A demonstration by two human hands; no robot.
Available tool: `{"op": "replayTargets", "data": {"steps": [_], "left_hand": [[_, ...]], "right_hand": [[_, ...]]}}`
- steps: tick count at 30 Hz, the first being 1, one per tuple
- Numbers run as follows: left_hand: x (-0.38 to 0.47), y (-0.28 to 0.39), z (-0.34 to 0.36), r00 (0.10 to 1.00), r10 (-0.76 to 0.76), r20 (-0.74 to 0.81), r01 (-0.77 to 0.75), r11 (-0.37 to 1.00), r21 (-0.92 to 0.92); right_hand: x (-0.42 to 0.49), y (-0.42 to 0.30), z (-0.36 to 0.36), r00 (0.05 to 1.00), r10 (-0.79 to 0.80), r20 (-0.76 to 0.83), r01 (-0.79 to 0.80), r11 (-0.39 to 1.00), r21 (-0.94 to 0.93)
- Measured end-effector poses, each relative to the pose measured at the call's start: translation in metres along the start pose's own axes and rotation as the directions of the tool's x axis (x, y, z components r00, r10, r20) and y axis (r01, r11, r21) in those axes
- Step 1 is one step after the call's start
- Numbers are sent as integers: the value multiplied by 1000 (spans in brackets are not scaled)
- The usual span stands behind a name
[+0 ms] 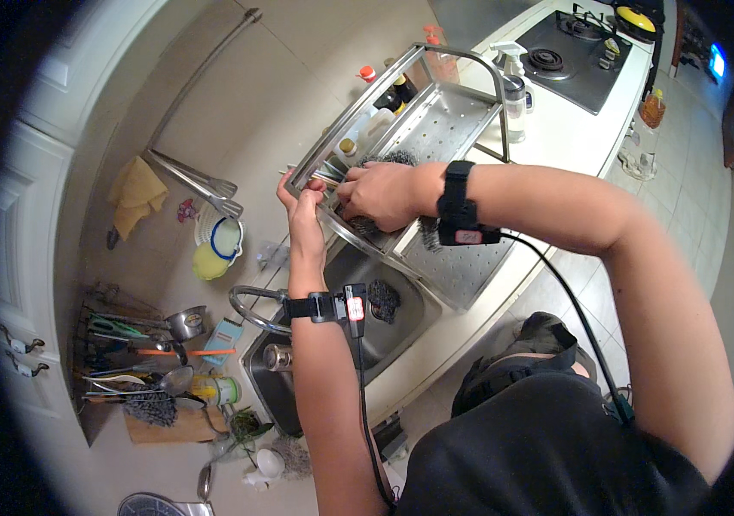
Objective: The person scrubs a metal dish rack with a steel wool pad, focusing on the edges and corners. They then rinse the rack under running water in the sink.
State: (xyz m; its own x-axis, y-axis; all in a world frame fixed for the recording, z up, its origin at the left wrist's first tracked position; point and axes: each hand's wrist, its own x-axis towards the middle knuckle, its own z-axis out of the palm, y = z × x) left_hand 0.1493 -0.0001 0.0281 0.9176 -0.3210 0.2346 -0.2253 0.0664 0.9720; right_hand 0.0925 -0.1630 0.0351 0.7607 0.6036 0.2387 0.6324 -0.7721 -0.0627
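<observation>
A metal dish rack with a perforated tray stands on the counter beside the sink. My left hand grips the near left corner of its frame, fingers around the metal bar. Inside the rack at that end is my right hand, its fingers bent down among dark wiry mesh; what its fingertips touch is hidden. Some thin sticks, perhaps chopsticks, lie close to both hands. Another dark mesh scourer rests in the sink basin below. Both wrists wear black straps with small cabled devices.
Bottles stand behind the rack, and a spray bottle and a glass jar to its right. Farther right is a gas hob. The curved faucet is beside my left forearm. Utensils crowd the left wall.
</observation>
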Motion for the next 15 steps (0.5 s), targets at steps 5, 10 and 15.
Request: {"op": "replayTargets", "data": {"steps": [5, 10, 15], "left_hand": [[-1, 1, 3, 1000, 7, -27, -7, 1000, -8], [-2, -1, 1, 999, -21, -45, 21, 1000, -7], [0, -6, -1, 999, -7, -33, 6, 1000, -19]], "right_hand": [[-29, 1, -8, 963, -270, -16, 270, 963, -20], [-41, 10, -14, 932, -359, -50, 361, 932, 35], [-63, 50, -35, 968, -252, 12, 251, 955, -157]]}}
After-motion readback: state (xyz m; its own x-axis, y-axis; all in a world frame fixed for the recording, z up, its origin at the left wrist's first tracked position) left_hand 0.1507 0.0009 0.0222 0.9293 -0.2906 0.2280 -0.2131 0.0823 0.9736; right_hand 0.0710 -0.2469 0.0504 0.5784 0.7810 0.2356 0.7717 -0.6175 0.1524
